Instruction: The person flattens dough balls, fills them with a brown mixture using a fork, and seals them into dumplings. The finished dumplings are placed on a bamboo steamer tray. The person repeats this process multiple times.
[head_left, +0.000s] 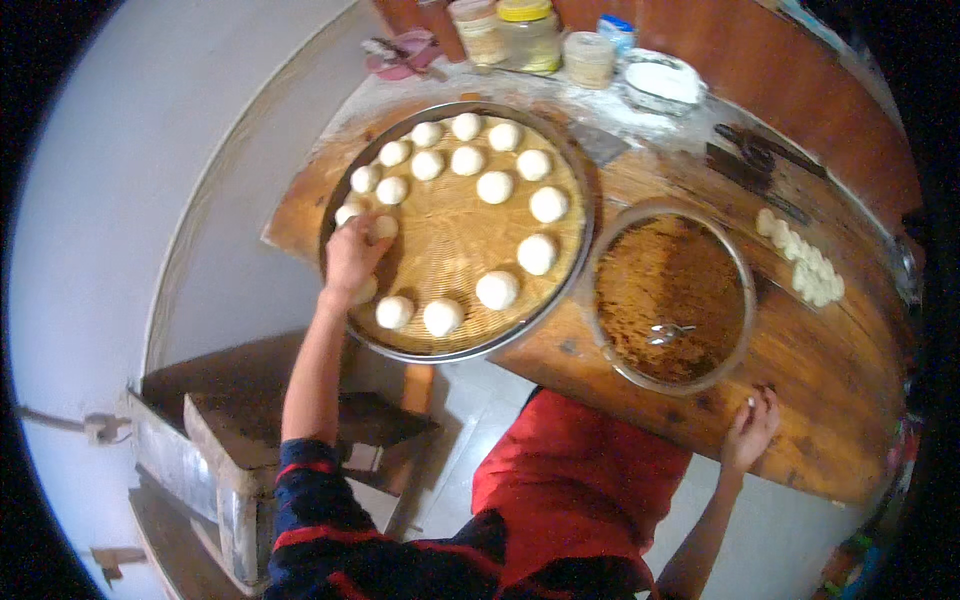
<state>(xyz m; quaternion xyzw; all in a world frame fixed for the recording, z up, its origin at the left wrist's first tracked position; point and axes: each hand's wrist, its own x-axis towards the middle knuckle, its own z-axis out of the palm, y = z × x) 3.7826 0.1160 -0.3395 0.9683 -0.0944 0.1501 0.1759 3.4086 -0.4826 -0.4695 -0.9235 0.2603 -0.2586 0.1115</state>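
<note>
In the head view, a round steamer tray (450, 247) with a woven base and metal rim carries several white dough balls, most of them around its edge. My left hand (355, 251) reaches over the tray's left side, its fingertips around a dough ball (384, 227). On the wooden table's near edge rests my right hand (754, 429), with its fingers slightly curled and nothing clearly held. Between the hands stands a round bowl of brown filling (667, 285), with a metal spoon (667, 333) lying in it. Small dough pieces (802, 259) lie in rows at the right.
Behind the tray stand a yellow-lidded jar (531, 37), further containers and a tub of white flour (662, 82). A pink bowl (405, 56) is at the back left. Dark tools (739, 169) lie at the back right. Metal bins (247, 480) stand below left.
</note>
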